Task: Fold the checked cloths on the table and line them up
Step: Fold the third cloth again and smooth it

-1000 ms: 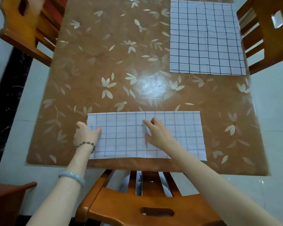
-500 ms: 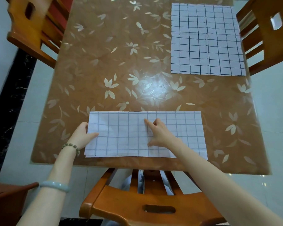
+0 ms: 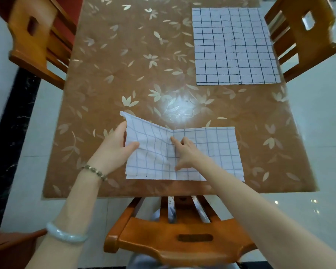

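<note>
1. While R hand (image 3: 184,152) pressed straight fingers on the middle of the folded checked cloth (image 3: 211,148), L hand (image 3: 114,146) pinched its left end, held up off the table (image 3: 124,65).
2. Folded cloth lay at near edge; unfolded checked cloth (image 3: 235,47) sat flat, far right.

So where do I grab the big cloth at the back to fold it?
The cloth lies flat and spread open, so probably pinch its two near corners, coming from your side. That edge is the closest one, with bare table in front of it.
</note>
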A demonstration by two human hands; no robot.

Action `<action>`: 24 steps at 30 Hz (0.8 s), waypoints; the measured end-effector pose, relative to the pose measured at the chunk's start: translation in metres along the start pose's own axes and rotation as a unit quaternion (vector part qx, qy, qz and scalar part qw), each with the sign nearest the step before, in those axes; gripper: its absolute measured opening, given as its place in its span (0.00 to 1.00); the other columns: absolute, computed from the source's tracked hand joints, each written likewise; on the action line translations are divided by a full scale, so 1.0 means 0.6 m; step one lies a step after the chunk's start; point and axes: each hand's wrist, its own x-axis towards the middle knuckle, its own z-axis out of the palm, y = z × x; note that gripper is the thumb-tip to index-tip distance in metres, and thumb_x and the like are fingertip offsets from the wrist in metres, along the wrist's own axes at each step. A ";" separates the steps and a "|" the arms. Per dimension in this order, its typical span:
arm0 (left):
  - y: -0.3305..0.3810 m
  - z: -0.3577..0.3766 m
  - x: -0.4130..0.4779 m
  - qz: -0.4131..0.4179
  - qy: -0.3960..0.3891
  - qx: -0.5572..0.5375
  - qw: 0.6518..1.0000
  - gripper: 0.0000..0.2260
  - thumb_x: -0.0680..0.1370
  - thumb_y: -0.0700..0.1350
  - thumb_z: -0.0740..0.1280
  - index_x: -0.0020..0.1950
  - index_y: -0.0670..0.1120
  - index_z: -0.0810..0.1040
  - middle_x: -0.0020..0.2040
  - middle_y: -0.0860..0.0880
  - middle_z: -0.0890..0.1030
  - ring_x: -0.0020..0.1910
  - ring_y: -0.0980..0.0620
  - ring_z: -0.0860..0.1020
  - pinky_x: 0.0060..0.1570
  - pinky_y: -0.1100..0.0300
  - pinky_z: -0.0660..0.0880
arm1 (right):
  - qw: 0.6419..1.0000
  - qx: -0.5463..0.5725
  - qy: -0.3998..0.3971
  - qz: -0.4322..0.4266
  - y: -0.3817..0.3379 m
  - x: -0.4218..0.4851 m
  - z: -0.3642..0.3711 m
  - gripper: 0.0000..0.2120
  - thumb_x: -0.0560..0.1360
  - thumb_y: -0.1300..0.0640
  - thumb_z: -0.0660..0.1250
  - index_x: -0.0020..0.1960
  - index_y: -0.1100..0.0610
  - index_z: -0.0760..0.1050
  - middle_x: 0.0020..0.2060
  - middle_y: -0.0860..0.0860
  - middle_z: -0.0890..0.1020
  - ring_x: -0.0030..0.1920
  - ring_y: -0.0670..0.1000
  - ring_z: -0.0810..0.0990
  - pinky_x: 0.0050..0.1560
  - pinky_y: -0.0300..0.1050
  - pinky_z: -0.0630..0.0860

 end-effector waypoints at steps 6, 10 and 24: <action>0.076 0.053 0.004 0.007 0.003 0.013 1.000 0.12 0.78 0.43 0.62 0.61 0.50 0.71 0.53 0.47 0.80 0.50 0.47 0.79 0.50 0.47 0.78 | 0.999 0.004 -0.027 -0.017 0.008 0.008 -0.004 0.59 0.62 0.51 0.79 0.77 0.50 0.40 0.62 0.56 0.63 0.62 0.56 0.65 0.62 0.52 0.70; 0.117 0.099 0.022 0.004 0.015 0.015 1.000 0.16 0.77 0.43 0.62 0.65 0.50 0.69 0.52 0.41 0.79 0.49 0.42 0.78 0.47 0.44 0.76 | 0.963 0.269 0.012 -0.012 0.041 -0.004 -0.026 0.38 0.69 0.64 0.70 0.76 0.54 0.58 0.52 0.53 0.72 0.48 0.51 0.73 0.52 0.43 0.72; 0.202 0.400 0.100 0.005 -0.019 0.157 0.987 0.32 0.77 0.41 0.60 0.78 0.45 0.48 0.59 0.43 0.75 0.50 0.44 0.78 0.40 0.56 0.69 | 0.668 0.717 0.138 0.141 0.240 -0.143 -0.113 0.14 0.79 0.52 0.61 0.49 0.62 0.78 0.38 0.56 0.82 0.40 0.53 0.82 0.39 0.44 0.78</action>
